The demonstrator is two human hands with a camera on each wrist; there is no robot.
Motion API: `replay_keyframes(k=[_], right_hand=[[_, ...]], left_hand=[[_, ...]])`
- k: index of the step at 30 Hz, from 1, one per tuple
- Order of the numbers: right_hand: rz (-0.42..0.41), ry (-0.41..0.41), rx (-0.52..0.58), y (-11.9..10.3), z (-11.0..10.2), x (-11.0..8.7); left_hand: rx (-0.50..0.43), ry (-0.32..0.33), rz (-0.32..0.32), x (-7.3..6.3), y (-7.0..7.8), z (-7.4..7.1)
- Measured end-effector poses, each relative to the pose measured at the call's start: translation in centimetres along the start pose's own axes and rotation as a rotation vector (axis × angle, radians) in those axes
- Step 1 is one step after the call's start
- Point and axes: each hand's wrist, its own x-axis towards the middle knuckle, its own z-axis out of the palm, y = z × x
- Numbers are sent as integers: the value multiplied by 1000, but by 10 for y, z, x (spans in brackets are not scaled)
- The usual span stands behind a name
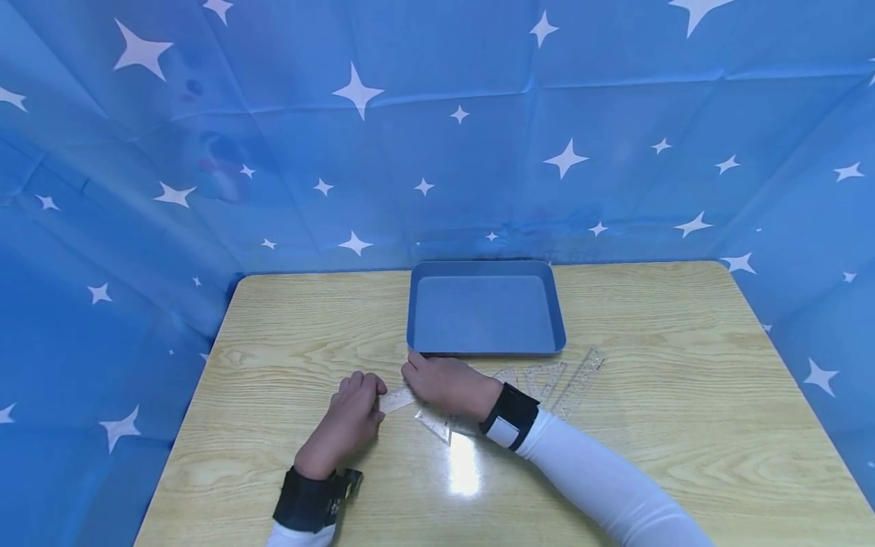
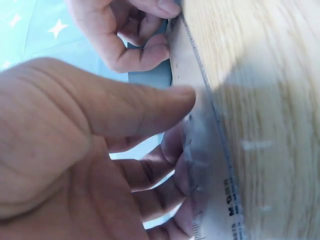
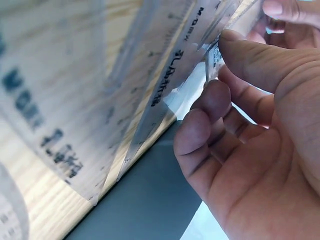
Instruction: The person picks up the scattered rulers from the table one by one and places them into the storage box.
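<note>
White sleeve [image 1: 601, 475] leads to the right hand [image 1: 451, 385], which pinches a clear ruler [image 1: 397, 399] with bent fingers [image 3: 214, 99], while the left hand [image 1: 352, 414] also grips it, and this ruler is near the front side of the blue tray [image 1: 485, 315].

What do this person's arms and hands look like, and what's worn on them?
The left grip and right grip are hands without gloves. Each wrist wears a black band: the left band has a small dark block at its side, the right band a white patch. The right sleeve and left sleeve are white. No cables show.
</note>
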Motion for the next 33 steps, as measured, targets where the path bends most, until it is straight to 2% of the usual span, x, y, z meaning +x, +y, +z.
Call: replay_keyframes(k=[12, 23, 29, 33], right_hand=[[-2, -2, -29, 0, -2, 0], [-10, 29, -76, 1, 4, -1], [-1, -29, -71, 1, 4, -1], [7, -18, -65, 1, 5, -1]], left_hand=[[-24, 7, 17, -1, 1, -3], [-114, 23, 6, 1, 0, -1], [-105, 58, 42, 3, 0, 0], [-120, 85, 50, 4, 1, -1]])
